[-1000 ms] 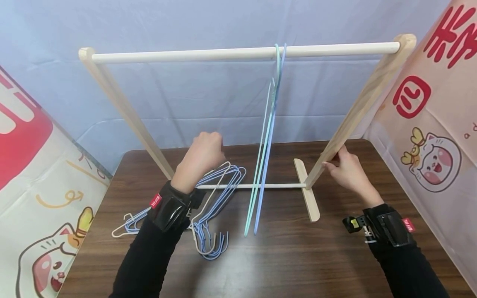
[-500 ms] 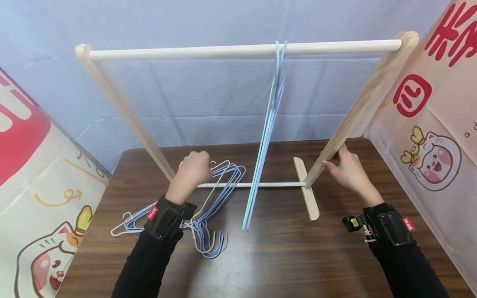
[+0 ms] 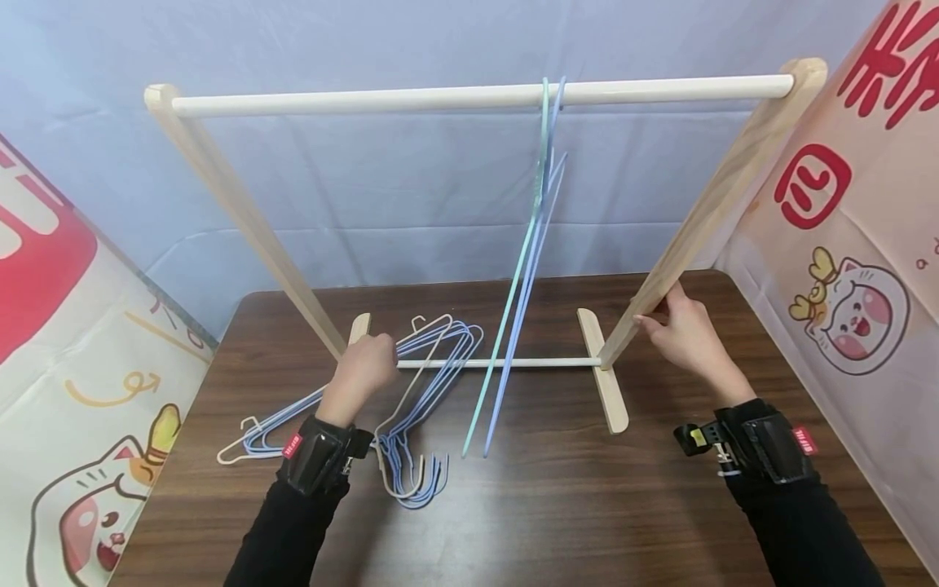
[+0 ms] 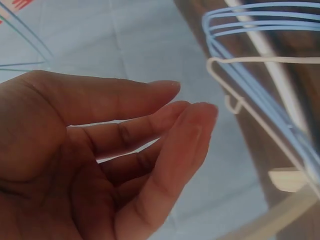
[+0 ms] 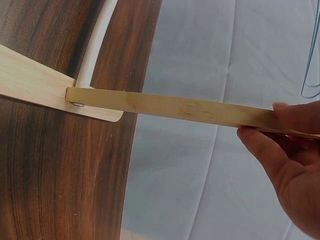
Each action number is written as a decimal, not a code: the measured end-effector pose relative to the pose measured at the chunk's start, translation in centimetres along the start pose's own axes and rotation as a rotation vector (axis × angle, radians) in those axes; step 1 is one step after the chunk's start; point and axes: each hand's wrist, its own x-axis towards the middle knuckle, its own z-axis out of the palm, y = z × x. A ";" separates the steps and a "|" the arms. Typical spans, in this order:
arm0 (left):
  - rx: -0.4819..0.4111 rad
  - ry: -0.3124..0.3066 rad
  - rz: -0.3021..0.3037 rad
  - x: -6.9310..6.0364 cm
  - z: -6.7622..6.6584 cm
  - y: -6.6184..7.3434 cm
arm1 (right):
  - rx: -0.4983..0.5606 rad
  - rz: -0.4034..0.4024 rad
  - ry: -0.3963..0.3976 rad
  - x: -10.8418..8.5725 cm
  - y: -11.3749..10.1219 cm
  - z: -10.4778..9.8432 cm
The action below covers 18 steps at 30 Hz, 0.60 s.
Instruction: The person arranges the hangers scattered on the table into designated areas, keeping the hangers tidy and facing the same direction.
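Note:
My left hand hovers over a pile of blue and white wire hangers on the table. In the left wrist view its fingers are loosely bent, with nothing between thumb and fingertips; the hangers lie beyond them. My right hand grips the right wooden post of a clothes rack low down, thumb on one side and fingers on the other in the right wrist view. From the rack's white top rail hang a green hanger and blue hanging wire, seen nearly edge-on and close together.
The rack's left post leans outward toward the top in this view. A white lower rod joins the flat wooden feet. Brown table spreads in front. Pale blue cloth hangs behind, with printed panels at both sides.
My left hand has moved down and left, off the middle of the hanger pile. The hung hangers have swung and turned. My right hand keeps its grip on the post.

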 end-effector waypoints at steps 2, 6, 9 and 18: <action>-0.002 -0.022 -0.025 -0.1 0.5 -0.4 | 0.007 -0.006 0.001 0.0 0.0 0.0; 0.007 -0.045 -0.060 -0.1 1.4 -1.4 | 0.010 -0.006 0.002 0.0 0.0 0.0; 0.015 -0.055 -0.068 -0.1 2.3 -2.2 | 0.012 -0.002 -0.003 0.0 0.0 0.0; 0.034 -0.066 -0.088 -1.1 4.4 -4.2 | 0.011 -0.002 -0.003 0.0 0.0 0.0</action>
